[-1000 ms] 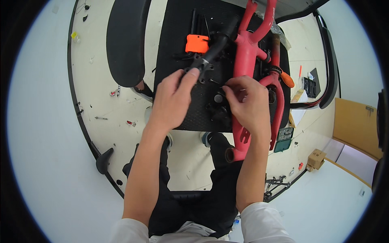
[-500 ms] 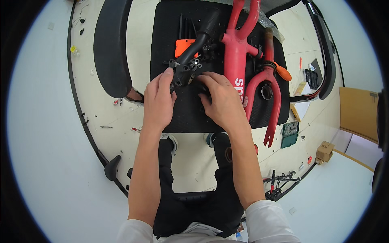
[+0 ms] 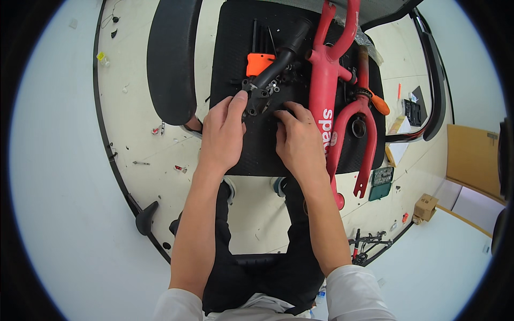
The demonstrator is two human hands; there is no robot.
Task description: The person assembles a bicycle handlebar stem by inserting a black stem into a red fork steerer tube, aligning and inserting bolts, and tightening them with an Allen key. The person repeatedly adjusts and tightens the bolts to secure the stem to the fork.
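One bare left hand (image 3: 222, 134) is pinching the near-left edge of a black clamp (image 3: 259, 95), its thumb pressing on top, its fingers curling underneath and partly hidden. The clamp is lying on a black chair seat (image 3: 259, 155), at the near end of a black tube (image 3: 278, 61) and below an orange tool holder (image 3: 260, 64). The right hand (image 3: 302, 144) is resting low, near the clamp but apart from it — thumb and forefinger standing parted, nothing visible between them; whether its fingertips are touching the seat, I cannot tell. A red frame (image 3: 324, 85) is lying just beside that hand, with a red fork (image 3: 371, 139) beyond. The step in hand seems to be steadying the clamp — and the next move is calling for a firm left hold and careful right fingertips.
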